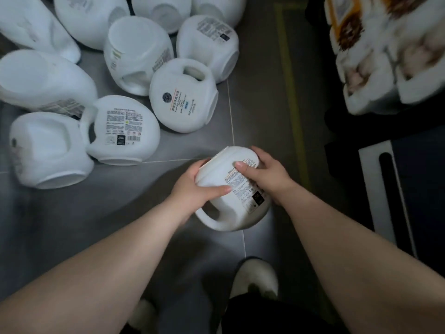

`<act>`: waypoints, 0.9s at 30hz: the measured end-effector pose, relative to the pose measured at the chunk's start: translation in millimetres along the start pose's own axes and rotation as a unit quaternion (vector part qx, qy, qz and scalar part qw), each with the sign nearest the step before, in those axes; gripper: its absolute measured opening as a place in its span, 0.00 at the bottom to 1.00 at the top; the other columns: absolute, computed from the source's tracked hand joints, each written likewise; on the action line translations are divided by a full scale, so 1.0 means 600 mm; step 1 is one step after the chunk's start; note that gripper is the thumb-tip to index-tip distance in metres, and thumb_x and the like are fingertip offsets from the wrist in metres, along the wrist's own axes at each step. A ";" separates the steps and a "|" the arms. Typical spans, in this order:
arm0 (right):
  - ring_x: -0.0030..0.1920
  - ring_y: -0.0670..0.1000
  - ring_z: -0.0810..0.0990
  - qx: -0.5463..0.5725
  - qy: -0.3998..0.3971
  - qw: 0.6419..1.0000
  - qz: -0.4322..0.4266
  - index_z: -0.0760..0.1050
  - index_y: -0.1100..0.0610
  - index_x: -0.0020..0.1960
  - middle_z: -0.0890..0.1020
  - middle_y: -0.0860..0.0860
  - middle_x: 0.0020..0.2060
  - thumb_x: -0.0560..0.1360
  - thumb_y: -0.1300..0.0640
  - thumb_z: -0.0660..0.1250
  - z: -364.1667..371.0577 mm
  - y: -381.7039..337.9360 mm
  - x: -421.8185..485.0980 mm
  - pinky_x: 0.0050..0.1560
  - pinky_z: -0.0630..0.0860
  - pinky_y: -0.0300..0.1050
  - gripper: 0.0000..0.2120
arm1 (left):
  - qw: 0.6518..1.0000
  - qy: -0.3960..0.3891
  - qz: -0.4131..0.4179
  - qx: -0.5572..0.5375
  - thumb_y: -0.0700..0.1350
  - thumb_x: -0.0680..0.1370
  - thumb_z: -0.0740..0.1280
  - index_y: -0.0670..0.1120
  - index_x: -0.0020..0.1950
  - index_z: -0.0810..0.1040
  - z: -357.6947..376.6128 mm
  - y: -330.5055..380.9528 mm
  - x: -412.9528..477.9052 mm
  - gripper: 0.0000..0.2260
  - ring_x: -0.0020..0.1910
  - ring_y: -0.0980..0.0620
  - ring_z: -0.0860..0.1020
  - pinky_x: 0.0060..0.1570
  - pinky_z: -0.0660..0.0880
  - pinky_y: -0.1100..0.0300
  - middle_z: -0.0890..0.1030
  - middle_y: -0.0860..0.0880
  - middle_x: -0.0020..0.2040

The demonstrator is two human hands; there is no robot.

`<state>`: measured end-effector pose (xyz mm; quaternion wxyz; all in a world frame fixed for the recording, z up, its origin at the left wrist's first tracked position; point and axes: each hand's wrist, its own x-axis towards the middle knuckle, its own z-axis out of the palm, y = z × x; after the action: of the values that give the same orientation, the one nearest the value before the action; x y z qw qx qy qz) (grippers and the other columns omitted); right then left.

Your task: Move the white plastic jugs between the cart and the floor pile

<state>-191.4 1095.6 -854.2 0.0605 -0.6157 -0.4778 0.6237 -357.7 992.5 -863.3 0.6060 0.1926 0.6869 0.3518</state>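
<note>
I hold a white plastic jug (224,213) with a printed label in both hands above the grey tiled floor. Its handle points down toward me and its base points away. My left hand (192,189) grips the jug's left side, thumb laid across the front. My right hand (267,174) grips the right side, thumb pressing on the label and fingers curled round the far end. Several more white jugs (183,102) lie on their sides on the floor to the upper left, some showing labels.
A stack of packaged goods in white and orange wrapping (385,51) stands at the upper right. A white and dark box-like object (390,189) sits at the right edge. A yellow line (291,92) runs along the floor. My white shoe (255,278) shows below the jug.
</note>
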 end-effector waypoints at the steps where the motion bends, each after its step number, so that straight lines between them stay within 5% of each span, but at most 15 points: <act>1: 0.58 0.49 0.80 0.017 -0.004 1.000 -0.004 0.64 0.52 0.75 0.80 0.50 0.61 0.68 0.51 0.78 -0.001 -0.029 -0.032 0.62 0.77 0.48 0.40 | 1.000 0.004 0.007 0.006 0.44 0.59 0.83 0.54 0.67 0.73 -0.011 0.030 -0.033 0.39 0.53 0.58 0.82 0.57 0.78 0.55 0.83 0.55 0.56; 5: 0.56 0.50 0.81 0.025 -0.017 0.999 -0.036 0.63 0.49 0.75 0.80 0.48 0.60 0.66 0.47 0.79 -0.008 -0.170 -0.187 0.57 0.80 0.51 0.42 | 0.998 0.029 0.039 0.025 0.41 0.62 0.82 0.55 0.68 0.73 -0.052 0.178 -0.197 0.38 0.51 0.64 0.80 0.49 0.76 0.65 0.81 0.58 0.56; 11: 0.53 0.45 0.82 0.033 -0.027 0.996 -0.083 0.63 0.49 0.75 0.80 0.46 0.58 0.68 0.49 0.78 -0.014 -0.412 -0.450 0.46 0.80 0.40 0.40 | 0.994 0.058 0.079 0.045 0.46 0.58 0.84 0.58 0.69 0.72 -0.128 0.406 -0.462 0.41 0.56 0.59 0.79 0.56 0.77 0.58 0.79 0.58 0.59; 13: 0.50 0.44 0.83 0.045 -0.036 0.994 -0.096 0.65 0.49 0.73 0.81 0.44 0.54 0.68 0.51 0.78 -0.012 -0.485 -0.529 0.44 0.80 0.40 0.37 | 0.992 0.068 0.098 0.052 0.45 0.59 0.83 0.57 0.69 0.72 -0.155 0.473 -0.545 0.41 0.55 0.61 0.78 0.52 0.77 0.63 0.78 0.58 0.59; 16: 0.52 0.48 0.84 0.038 -0.061 0.990 -0.125 0.67 0.49 0.72 0.82 0.47 0.56 0.66 0.48 0.79 0.000 -0.575 -0.625 0.47 0.82 0.44 0.38 | 0.986 0.081 0.132 0.057 0.42 0.61 0.82 0.56 0.68 0.72 -0.197 0.550 -0.651 0.39 0.53 0.64 0.77 0.47 0.76 0.70 0.78 0.59 0.57; 22: 0.56 0.50 0.81 -0.005 -0.078 0.976 -0.204 0.65 0.44 0.73 0.79 0.47 0.60 0.57 0.38 0.80 0.065 -0.687 -0.750 0.57 0.80 0.53 0.48 | 0.971 0.133 0.186 0.064 0.42 0.59 0.83 0.58 0.67 0.72 -0.290 0.613 -0.801 0.39 0.56 0.56 0.78 0.54 0.77 0.58 0.78 0.55 0.59; 27: 0.58 0.47 0.79 -0.051 -0.116 0.951 -0.283 0.66 0.47 0.72 0.78 0.45 0.60 0.65 0.43 0.78 0.121 -0.742 -0.809 0.57 0.78 0.46 0.39 | 0.950 0.212 0.223 0.048 0.41 0.61 0.82 0.58 0.66 0.72 -0.336 0.619 -0.893 0.37 0.54 0.62 0.77 0.53 0.76 0.65 0.77 0.58 0.58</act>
<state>-366.0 974.5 -226.4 0.1467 -0.3813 -0.6672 0.6228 -510.8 823.8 -220.3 0.3423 0.2909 0.7554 0.4771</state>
